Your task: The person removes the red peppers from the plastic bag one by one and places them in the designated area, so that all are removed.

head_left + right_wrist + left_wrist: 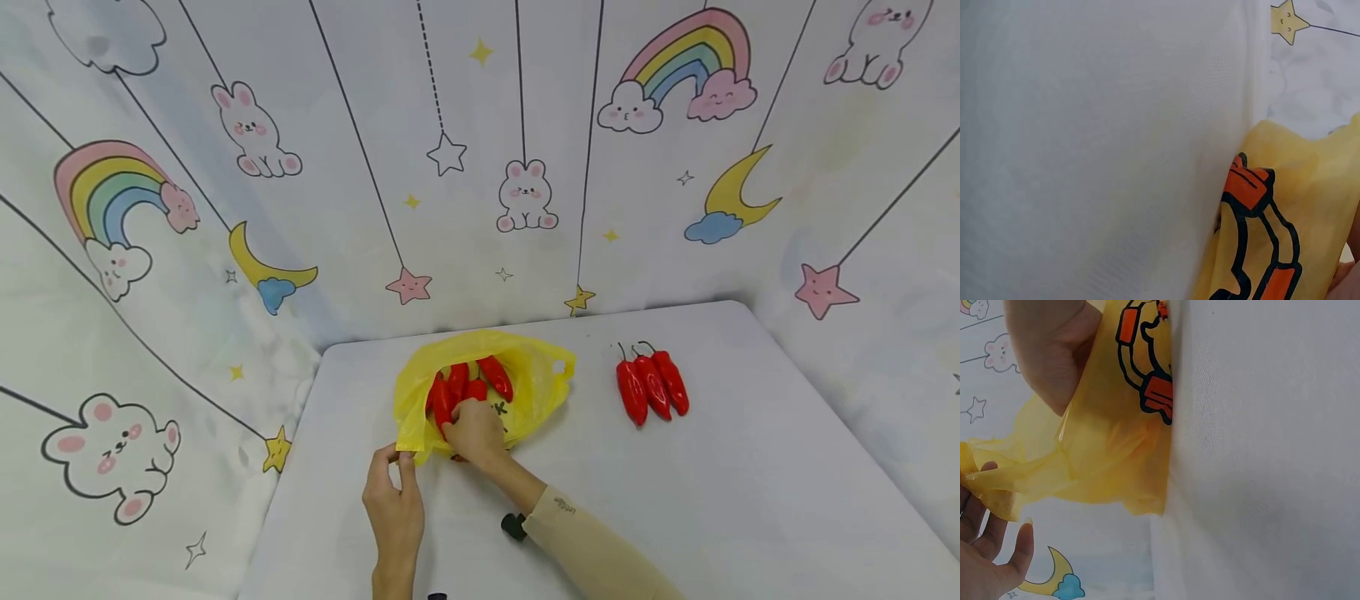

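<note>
A yellow plastic bag point(536, 404) lies with its mouth facing me, several red chili peppers point(497, 377) inside it. My left hand point(395, 504) holds the bag's near left rim; in the left wrist view its fingers point(992, 534) hook behind the thin plastic. Through the mouth reaches my right hand point(478, 432), its thumb and fingers pinching the lower end of a red chili pepper point(442, 404). In the left wrist view the right hand point(1054, 353) is partly hidden behind the bag's printed side point(1125, 425).
Three red chili peppers point(652, 385) lie side by side on the white table point(750, 467), right of the bag. A cloth backdrop point(465, 275) with cartoon drawings rises behind and at the sides. A small black object point(513, 527) shows beside the right sleeve point(592, 542).
</note>
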Demonstrator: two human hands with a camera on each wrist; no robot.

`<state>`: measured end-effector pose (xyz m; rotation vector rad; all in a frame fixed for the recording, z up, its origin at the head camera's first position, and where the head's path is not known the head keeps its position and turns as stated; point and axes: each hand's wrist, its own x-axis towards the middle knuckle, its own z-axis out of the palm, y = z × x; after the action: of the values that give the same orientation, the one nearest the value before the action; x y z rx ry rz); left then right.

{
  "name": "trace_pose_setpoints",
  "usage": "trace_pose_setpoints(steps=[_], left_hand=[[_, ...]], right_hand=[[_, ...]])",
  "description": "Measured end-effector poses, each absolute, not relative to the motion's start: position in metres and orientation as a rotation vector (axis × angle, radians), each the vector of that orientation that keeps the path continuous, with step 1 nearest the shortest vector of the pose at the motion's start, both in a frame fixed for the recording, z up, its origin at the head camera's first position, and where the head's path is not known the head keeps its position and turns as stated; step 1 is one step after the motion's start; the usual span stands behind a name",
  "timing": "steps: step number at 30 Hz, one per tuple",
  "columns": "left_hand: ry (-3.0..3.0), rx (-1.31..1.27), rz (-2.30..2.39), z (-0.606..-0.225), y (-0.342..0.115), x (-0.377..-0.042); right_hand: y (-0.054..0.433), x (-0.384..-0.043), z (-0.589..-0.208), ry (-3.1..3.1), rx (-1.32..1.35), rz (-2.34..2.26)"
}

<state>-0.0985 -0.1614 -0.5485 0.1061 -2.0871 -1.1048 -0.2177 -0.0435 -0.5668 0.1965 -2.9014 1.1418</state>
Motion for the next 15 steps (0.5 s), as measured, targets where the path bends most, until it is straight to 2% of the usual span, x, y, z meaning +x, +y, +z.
trace_pose_setpoints(steps=[7, 15], left_hand=[[-2.090, 0.116, -1.107, -0.548, -0.161, -0.098], [-2.083, 0.108, -1.097, -0.547, -0.159, -0.099]], right_hand=[[-0.037, -0.217, -0.565, -2.840, 0.156, 1.293], [-0.032, -0.215, -0.561, -2.815, 0.148, 1.261]])
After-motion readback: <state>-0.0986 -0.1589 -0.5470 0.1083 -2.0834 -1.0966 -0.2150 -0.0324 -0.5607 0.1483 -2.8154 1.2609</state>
